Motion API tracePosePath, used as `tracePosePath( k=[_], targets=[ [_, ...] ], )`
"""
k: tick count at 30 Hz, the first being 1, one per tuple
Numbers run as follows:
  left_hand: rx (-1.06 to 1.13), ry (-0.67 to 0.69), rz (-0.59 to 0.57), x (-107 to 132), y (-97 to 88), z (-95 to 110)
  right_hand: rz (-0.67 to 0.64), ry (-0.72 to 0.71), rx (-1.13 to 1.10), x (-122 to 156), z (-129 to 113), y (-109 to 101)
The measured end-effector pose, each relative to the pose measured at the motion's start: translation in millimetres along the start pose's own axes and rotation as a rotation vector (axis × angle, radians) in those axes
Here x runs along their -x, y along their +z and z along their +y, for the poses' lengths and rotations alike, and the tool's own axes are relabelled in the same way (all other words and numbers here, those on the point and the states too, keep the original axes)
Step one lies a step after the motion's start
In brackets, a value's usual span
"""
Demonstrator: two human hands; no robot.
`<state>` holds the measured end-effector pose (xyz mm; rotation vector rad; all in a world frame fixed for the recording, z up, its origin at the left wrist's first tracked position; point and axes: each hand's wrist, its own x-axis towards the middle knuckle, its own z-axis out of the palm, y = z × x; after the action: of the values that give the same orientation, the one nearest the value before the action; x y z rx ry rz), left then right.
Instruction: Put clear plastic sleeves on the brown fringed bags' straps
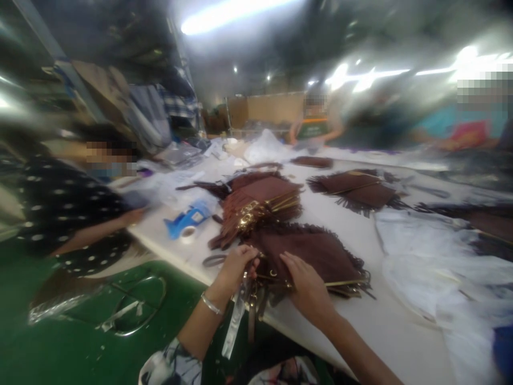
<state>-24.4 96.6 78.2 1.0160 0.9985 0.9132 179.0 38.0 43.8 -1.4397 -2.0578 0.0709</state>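
Note:
A dark brown fringed pouch (308, 251) with a gold-coloured zip lies on top of a small stack at the table's near edge. My left hand (240, 262) is closed in a pinch at the pouch's left corner. From its fingers hangs a shiny pale strap (234, 323) that looks wrapped in plastic. Narrow brown straps (251, 318) dangle beside it over the edge. My right hand (306, 286) rests on the pouch's front part, fingers stretched out and holding nothing. Just behind, more brown pouches (260, 198) are piled up, their gold hardware bunched at the front.
A blue tape dispenser (186, 219) and a white tape roll (187, 235) lie left on the white table (356, 337). White plastic bags (425, 262) cover the right side. Further fringed pouches (360, 187) lie beyond. A person in dotted clothing (72, 214) works at left; others are across.

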Motion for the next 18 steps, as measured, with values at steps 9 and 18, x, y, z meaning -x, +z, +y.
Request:
tracePosePath(
  k=[9, 18],
  targets=[
    [-0.139, 0.154, 0.197, 4.5, -27.1, 12.4, 0.171, 0.274, 0.051, -28.8, 17.1, -20.2],
    [-0.470, 0.139, 0.344, 31.4, -18.3, -80.6, 0.276, 0.433, -0.075, -33.1, 26.7, -24.5]
  ],
)
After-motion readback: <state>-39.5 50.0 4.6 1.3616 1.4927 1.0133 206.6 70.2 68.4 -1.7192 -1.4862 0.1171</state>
